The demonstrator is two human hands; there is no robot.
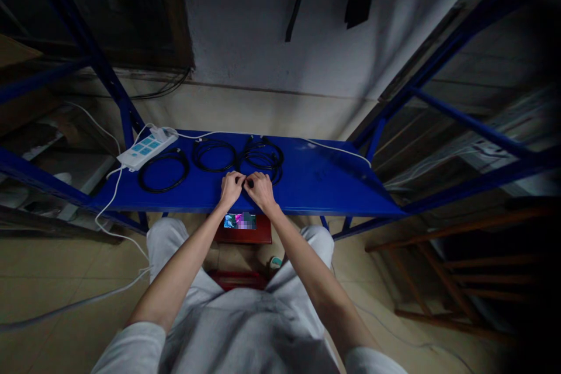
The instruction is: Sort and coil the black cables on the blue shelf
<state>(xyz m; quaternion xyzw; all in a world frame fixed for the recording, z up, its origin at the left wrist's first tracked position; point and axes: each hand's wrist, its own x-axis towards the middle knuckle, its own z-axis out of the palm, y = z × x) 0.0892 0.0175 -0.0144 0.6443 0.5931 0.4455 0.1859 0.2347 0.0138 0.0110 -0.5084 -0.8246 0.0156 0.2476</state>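
My left hand (232,188) and my right hand (261,190) are close together over the front edge of the blue shelf (315,181). Both have their fingers curled in a pinch around small dark parts that look like black cable. Just behind my fingers lies a coiled black cable (280,159), its loops reaching to my right hand. To its left lie a second black coil (214,170) and a third black coil (163,190). Exactly which section of cable each hand grips is hidden by the fingers.
A white power strip (139,151) with blue sockets sits at the shelf's left end, its white cord hanging down. Another white cord (337,150) runs along the back edge. Below, a lit phone (239,221) lies on a red stool (245,237). Blue posts flank the shelf.
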